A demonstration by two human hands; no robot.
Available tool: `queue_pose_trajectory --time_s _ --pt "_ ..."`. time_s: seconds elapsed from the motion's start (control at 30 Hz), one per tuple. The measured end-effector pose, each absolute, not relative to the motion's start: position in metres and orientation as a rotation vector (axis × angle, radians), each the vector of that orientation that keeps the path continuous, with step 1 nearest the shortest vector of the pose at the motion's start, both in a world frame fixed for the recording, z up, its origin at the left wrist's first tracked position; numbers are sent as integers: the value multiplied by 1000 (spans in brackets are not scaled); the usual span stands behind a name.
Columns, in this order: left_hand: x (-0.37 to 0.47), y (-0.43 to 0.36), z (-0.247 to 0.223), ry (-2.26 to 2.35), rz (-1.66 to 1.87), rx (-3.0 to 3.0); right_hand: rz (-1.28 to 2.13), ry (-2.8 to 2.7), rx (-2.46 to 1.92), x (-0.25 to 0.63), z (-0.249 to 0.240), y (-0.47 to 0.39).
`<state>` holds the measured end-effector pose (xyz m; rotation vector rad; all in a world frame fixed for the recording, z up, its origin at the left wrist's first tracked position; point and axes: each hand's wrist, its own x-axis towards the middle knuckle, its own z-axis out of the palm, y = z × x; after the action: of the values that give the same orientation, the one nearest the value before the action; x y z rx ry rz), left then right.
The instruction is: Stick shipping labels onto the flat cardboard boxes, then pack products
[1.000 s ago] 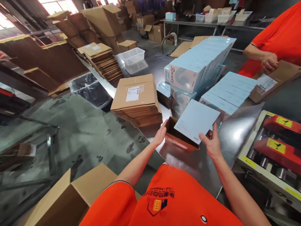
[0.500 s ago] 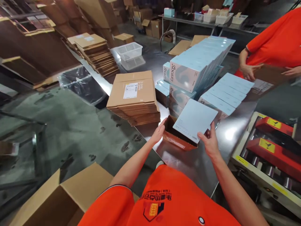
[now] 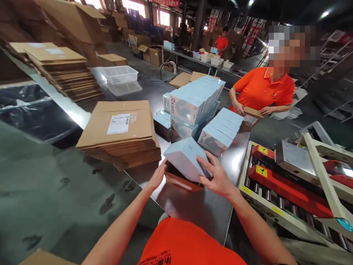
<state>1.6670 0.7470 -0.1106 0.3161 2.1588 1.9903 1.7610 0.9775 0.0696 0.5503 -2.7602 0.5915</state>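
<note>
An open brown cardboard box (image 3: 182, 183) sits on the metal table in front of me. My left hand (image 3: 158, 177) holds its left end, fingers along the side wall. Tilted over the box's opening is a light blue product box (image 3: 186, 158), its lower part partly within the brown walls. My right hand (image 3: 216, 173) grips the right side of that blue box, fingers over the far edge and thumb nearer me. How deep the blue box sits cannot be made out.
Flattened cartons (image 3: 118, 129) are stacked at left. Blue boxes (image 3: 193, 99) stand piled beyond my hands, with a shorter row (image 3: 220, 130) beside them. A roller conveyor (image 3: 275, 191) runs at right. A co-worker (image 3: 264, 92) holds a carton across the table.
The light blue box has turned from showing its flat face to a tilted corner, and has come down over the brown box. My right hand has shifted its grip; the view has swung right and up.
</note>
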Motion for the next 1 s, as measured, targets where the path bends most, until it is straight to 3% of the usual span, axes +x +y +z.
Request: queue_pose_trajectory --time_s 0.53,0.73,0.83,1.0 --pt "1657 760 -94 1737 2331 363 418 -3108 521 1759 56 998" --pt "1659 765 -83 1816 2298 393 749 -2978 150 1775 -2 1058" --pt "1666 765 -75 1909 2137 486 901 -2869 9 1776 -43 1064" --pt "1691 753 -59 2119 1650 656 514 -2793 115 1761 -69 1051"
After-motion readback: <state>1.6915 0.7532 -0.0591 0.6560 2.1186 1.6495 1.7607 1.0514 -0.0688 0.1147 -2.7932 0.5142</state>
